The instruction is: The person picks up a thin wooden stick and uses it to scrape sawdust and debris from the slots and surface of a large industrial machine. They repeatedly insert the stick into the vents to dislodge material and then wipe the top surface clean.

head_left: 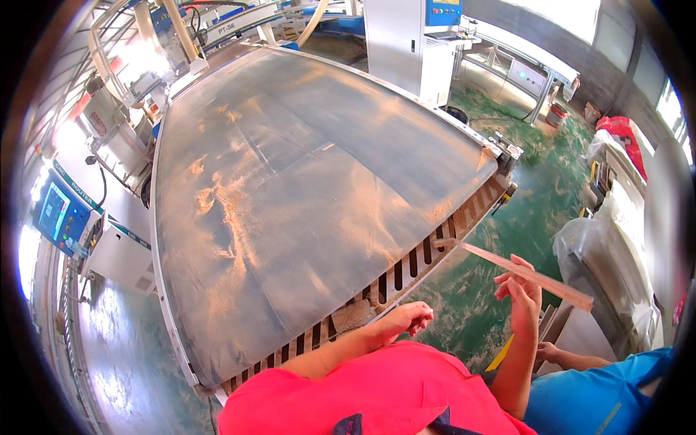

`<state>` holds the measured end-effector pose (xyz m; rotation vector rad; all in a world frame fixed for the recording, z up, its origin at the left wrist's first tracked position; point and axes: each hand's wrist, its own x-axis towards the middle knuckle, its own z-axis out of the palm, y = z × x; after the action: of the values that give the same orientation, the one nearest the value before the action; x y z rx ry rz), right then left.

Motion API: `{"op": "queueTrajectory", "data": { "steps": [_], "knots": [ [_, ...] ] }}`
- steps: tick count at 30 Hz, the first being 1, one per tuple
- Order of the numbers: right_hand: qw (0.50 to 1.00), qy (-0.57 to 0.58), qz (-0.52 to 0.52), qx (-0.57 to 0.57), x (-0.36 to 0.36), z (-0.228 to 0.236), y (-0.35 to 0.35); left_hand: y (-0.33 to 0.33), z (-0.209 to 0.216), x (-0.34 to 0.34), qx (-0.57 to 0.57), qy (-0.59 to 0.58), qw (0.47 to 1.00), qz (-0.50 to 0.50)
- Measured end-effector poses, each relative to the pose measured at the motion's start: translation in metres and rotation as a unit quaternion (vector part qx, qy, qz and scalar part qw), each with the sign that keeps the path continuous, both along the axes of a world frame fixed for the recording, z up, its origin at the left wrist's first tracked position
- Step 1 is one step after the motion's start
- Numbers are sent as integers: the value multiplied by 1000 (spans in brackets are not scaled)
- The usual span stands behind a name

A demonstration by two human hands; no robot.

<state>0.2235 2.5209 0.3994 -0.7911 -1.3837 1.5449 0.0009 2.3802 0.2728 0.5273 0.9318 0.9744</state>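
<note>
My right hand (520, 286) is raised over the floor at the right, just off the front edge of a wide machine table. Its fingers are closed on a long, thin wooden strip (560, 286). The strip slants from the table's slotted front edge down to the right, and its far end is narrow with a short pale piece beside it. Close to the same edge, my left hand (406, 320) has its fingers curled in, and nothing shows in them. The grey table surface (312, 203) carries streaks and small heaps of sawdust (228, 210).
A co-worker in a blue shirt (602, 391) is close on my right. Behind them lean plastic-wrapped panels (609, 246). A control screen (56, 210) stands at the left, a white cabinet (395, 47) at the back. Sawdust lies on the green floor (507, 217).
</note>
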Motion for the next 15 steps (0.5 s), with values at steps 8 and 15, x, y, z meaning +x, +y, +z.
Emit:
{"op": "queueTrajectory", "data": {
  "steps": [8, 15],
  "knots": [
    [986, -75, -81, 122, -37, 25, 20, -22, -6, -13, 7, -62, 997, 47],
    [982, -110, -96, 120, -45, 28, 50, -26, -17, -16, 1, -82, 994, 73]
  ]
}}
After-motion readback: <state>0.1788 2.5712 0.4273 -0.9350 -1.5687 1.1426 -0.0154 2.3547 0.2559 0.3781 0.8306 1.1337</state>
